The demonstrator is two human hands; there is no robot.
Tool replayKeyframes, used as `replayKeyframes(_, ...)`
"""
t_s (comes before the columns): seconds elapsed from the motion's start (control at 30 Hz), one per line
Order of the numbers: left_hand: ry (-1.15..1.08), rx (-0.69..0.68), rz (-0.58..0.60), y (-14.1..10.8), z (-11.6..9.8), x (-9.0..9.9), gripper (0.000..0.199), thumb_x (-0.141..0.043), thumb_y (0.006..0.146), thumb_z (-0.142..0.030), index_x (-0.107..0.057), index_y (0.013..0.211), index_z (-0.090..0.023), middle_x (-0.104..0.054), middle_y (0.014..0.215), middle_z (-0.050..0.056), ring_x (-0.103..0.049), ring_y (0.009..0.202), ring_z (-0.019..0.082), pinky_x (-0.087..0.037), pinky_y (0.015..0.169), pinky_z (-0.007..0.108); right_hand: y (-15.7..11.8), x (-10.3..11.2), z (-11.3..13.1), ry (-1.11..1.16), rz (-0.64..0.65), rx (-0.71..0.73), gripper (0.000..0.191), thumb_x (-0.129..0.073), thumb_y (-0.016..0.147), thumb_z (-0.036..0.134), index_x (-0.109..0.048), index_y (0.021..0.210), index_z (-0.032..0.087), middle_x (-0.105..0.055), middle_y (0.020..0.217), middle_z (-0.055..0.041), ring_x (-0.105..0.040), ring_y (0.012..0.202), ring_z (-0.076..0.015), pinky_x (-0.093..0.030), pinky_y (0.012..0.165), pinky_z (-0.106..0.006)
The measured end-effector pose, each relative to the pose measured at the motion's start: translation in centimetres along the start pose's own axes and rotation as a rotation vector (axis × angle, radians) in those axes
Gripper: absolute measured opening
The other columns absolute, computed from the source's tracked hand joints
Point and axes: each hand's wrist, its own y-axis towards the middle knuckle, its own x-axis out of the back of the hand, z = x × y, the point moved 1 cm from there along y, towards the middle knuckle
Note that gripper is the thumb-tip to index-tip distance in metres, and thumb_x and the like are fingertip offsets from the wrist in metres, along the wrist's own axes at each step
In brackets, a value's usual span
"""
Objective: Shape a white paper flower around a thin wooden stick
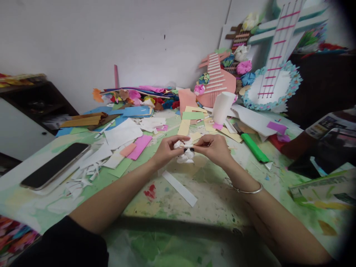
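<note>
Just above the table, my left hand and my right hand meet with bent, pinching fingers. Between them is a white paper flower with crumpled petals and a small black part near its middle. Both thumbs and forefingers close on its upper edge. The exact grip points are partly hidden by the fingers. On the tabletop below lies a straight white paper strip, touched by neither hand.
A phone and cut paper scraps lie to the left. On the right are a green-handled cutter, a dark bag and a box. A white paper roll and paper instruments stand behind.
</note>
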Motion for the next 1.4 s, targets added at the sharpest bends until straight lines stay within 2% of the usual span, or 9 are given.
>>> replayKeyframes(0.5,-0.032,0.054,-0.01,-0.1,-0.6,-0.3,0.04,-0.064,0.059,-0.016,-0.067,0.099,-0.014,-0.065,0.095,0.005,-0.056,0.072,0.012,-0.041,0.06,0.021,-0.1,0.0,0.0,0.005,0.006,-0.016,0.017,-0.071,0.065,0.034,-0.07,0.064,0.016,-0.066,0.062,-0.0035,-0.056,0.058,-0.0132,-0.035,0.052,-0.023)
replayKeyframes(0.8,-0.091,0.094,0.005,-0.1,-0.3,-0.3,0.045,-0.064,0.06,-0.016,-0.064,0.105,-0.014,-0.064,0.085,0.003,-0.054,0.07,0.012,-0.04,0.06,0.021,-0.2,0.0,0.0,0.008,-0.003,0.034,0.021,-0.071,0.067,0.037,-0.069,0.063,0.017,-0.066,0.062,-0.0035,-0.054,0.057,-0.0121,-0.034,0.051,-0.023)
replayKeyframes(1.1,-0.252,0.17,0.02,0.0,0.4,-0.3,0.064,-0.07,0.06,-0.021,-0.053,0.121,-0.014,-0.059,0.067,-0.001,-0.049,0.053,0.008,-0.035,0.05,0.019,-0.1,0.1,0.2,-0.001,-0.009,0.033,0.021,-0.071,0.066,0.037,-0.068,0.063,0.016,-0.065,0.061,-0.0032,-0.054,0.057,-0.0119,-0.033,0.051,-0.023)
replayKeyframes(1.3,-0.331,0.233,0.025,0.1,0.6,-0.4,0.066,-0.072,0.056,-0.019,-0.053,0.119,-0.013,-0.065,0.081,0.004,-0.057,0.061,0.012,-0.042,0.055,0.021,-0.2,0.1,0.2,0.004,-0.009,0.041,0.022,-0.072,0.066,0.037,-0.068,0.061,0.016,-0.064,0.06,-0.0025,-0.052,0.056,-0.0106,-0.032,0.051,-0.023)
replayKeyframes(1.4,-0.399,0.254,0.03,0.1,0.5,-0.5,0.066,-0.074,0.052,-0.017,-0.055,0.116,-0.013,-0.066,0.082,0.004,-0.058,0.062,0.012,-0.043,0.056,0.022,-0.2,0.1,0.3,0.012,-0.013,0.039,0.023,-0.072,0.066,0.037,-0.068,0.061,0.016,-0.064,0.06,-0.0025,-0.051,0.055,-0.0105,-0.032,0.05,-0.023)
